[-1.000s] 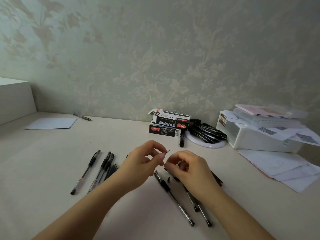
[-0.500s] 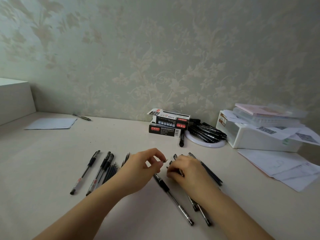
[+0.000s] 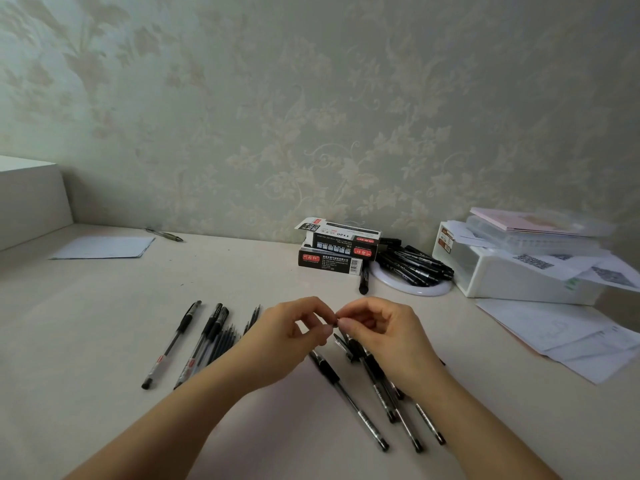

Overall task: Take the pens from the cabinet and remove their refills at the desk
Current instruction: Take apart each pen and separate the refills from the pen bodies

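While fingertips meet, left hand [image 3: 280, 341], right hand [image 3: 388, 337] fingers curled, pinching something tiny.

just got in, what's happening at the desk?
A person is working through gel pens at the desk. The left hand and right hand meet fingertip to fingertip, pinching a small dark piece too tiny to identify. Several pens lie under the hands; more pens and loose refills lie to the left.
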Motion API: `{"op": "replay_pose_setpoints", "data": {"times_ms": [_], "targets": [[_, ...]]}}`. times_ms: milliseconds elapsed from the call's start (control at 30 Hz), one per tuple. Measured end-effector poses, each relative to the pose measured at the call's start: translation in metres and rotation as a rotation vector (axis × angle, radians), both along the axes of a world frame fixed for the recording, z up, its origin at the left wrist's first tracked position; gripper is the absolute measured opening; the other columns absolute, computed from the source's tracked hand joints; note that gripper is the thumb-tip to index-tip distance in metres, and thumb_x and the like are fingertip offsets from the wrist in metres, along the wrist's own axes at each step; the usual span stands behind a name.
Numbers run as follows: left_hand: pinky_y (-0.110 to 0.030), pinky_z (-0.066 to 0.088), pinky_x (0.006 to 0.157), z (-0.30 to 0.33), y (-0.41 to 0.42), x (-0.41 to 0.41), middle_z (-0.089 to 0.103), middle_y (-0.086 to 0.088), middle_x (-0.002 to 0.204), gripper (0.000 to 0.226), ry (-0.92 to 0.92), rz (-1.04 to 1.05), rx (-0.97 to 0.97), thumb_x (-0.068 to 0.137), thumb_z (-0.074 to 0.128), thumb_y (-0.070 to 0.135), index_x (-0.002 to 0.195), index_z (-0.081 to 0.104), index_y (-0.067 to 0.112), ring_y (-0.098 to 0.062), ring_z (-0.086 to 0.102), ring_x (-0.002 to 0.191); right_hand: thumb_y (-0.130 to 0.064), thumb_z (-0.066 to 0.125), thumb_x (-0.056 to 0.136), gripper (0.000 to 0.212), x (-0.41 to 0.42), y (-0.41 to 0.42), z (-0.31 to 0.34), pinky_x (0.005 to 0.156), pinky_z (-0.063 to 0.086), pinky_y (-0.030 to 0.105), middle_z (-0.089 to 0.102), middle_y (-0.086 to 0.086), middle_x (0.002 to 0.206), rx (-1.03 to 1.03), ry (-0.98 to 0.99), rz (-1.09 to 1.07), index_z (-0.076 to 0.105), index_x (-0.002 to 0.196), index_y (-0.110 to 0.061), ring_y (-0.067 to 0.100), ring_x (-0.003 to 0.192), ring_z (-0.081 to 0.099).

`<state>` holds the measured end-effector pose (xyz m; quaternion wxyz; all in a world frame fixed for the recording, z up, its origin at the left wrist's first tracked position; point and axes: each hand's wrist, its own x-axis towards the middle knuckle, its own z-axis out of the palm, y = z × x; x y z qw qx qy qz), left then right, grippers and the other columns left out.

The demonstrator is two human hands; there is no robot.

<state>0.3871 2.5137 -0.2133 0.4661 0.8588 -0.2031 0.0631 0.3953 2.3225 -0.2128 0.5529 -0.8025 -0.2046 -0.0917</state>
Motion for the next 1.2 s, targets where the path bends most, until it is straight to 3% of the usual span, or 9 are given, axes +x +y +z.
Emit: {"op": "replay_pose_setpoints", "data": {"times_ms": [200, 400, 567, 667, 733, 833, 900, 1067, 1200], "targets": [[-0.013, 0.040, 0.055, 0.0024, 0.0022, -0.0010, 0.064, 0.024, 0.081, 0.007, -0.142, 0.044, 0.115, 0.087, 0.065, 0.036, 0.084, 0.059, 0.034, -0.004, 0.049, 0.055, -0.016, 0.077, 0.083, 0.017, -0.0004, -0.0009, 0.0007, 0.073, 0.055, 0.020, 0.076, -0.006, 0.084, -0.003, 0.062, 0.059, 0.075, 0.089, -0.032, 0.009, 0.080, 0.071], [-0.010, 0.039, 0.056, 0.0049, -0.0002, -0.0046, 0.060, 0.028, 0.072, 0.005, -0.226, 0.024, 0.139, 0.086, 0.066, 0.032, 0.086, 0.062, 0.031, -0.003, 0.050, 0.060, -0.027, 0.071, 0.088, 0.004, -0.0006, -0.0025, 0.0008, 0.073, 0.054, 0.017, 0.076, -0.004, 0.081, -0.018, 0.059, 0.066, 0.074, 0.087, -0.030, 0.008, 0.079, 0.072], [-0.018, 0.046, 0.060, 0.0043, -0.0024, -0.0058, 0.064, 0.019, 0.077, 0.011, -0.213, -0.019, 0.123, 0.088, 0.061, 0.021, 0.091, 0.063, 0.032, -0.006, 0.054, 0.065, -0.045, 0.056, 0.096, 0.034, -0.0035, -0.0003, 0.0008, 0.057, 0.046, 0.013, 0.065, -0.009, 0.062, -0.188, -0.039, -0.019, 0.062, 0.066, -0.029, -0.001, 0.056, 0.057], [-0.016, 0.045, 0.063, 0.0038, -0.0026, -0.0057, 0.065, 0.019, 0.079, 0.011, -0.223, -0.022, 0.145, 0.089, 0.061, 0.020, 0.091, 0.063, 0.031, -0.006, 0.057, 0.072, -0.052, 0.051, 0.095, 0.043, -0.0045, -0.0002, 0.0011, 0.054, 0.043, 0.011, 0.063, -0.013, 0.056, -0.225, -0.077, -0.068, 0.059, 0.061, -0.027, -0.001, 0.052, 0.056], [-0.014, 0.045, 0.065, 0.0038, -0.0020, -0.0050, 0.064, 0.019, 0.079, 0.013, -0.227, -0.003, 0.158, 0.090, 0.061, 0.020, 0.090, 0.062, 0.032, -0.005, 0.057, 0.075, -0.056, 0.054, 0.092, 0.036, -0.0037, -0.0016, 0.0019, 0.056, 0.047, 0.015, 0.065, -0.012, 0.064, -0.213, -0.070, -0.067, 0.064, 0.072, -0.027, 0.002, 0.057, 0.057], [-0.011, 0.042, 0.066, 0.0050, -0.0002, -0.0045, 0.062, 0.019, 0.079, 0.018, -0.231, 0.014, 0.165, 0.091, 0.062, 0.020, 0.088, 0.059, 0.037, -0.004, 0.057, 0.078, -0.041, 0.066, 0.090, 0.009, -0.0002, -0.0037, 0.0014, 0.066, 0.055, 0.024, 0.069, -0.010, 0.080, -0.183, -0.040, -0.001, 0.066, 0.087, -0.032, 0.009, 0.069, 0.063], [-0.009, 0.041, 0.067, 0.0056, 0.0000, -0.0051, 0.062, 0.021, 0.080, 0.018, -0.238, -0.001, 0.169, 0.091, 0.062, 0.019, 0.088, 0.060, 0.036, -0.003, 0.057, 0.078, -0.037, 0.063, 0.093, 0.011, 0.0000, -0.0036, 0.0006, 0.063, 0.053, 0.020, 0.068, -0.007, 0.076, -0.202, -0.043, 0.017, 0.065, 0.084, -0.030, 0.007, 0.066, 0.061], [-0.006, 0.040, 0.069, 0.0045, -0.0023, -0.0062, 0.066, 0.019, 0.087, 0.012, -0.229, -0.028, 0.169, 0.091, 0.062, 0.018, 0.093, 0.064, 0.030, -0.003, 0.058, 0.081, -0.047, 0.051, 0.097, 0.038, -0.0035, -0.0009, -0.0010, 0.057, 0.043, 0.008, 0.065, -0.013, 0.062, -0.239, -0.073, -0.038, 0.059, 0.062, -0.034, -0.002, 0.056, 0.058], [-0.008, 0.040, 0.067, 0.0057, -0.0002, -0.0049, 0.063, 0.020, 0.082, 0.013, -0.240, 0.009, 0.173, 0.091, 0.062, 0.020, 0.090, 0.062, 0.033, -0.002, 0.057, 0.079, -0.042, 0.064, 0.091, 0.010, -0.0003, -0.0021, -0.0008, 0.064, 0.053, 0.017, 0.069, -0.012, 0.079, -0.204, -0.030, 0.003, 0.066, 0.086, -0.034, 0.006, 0.070, 0.064]]}}
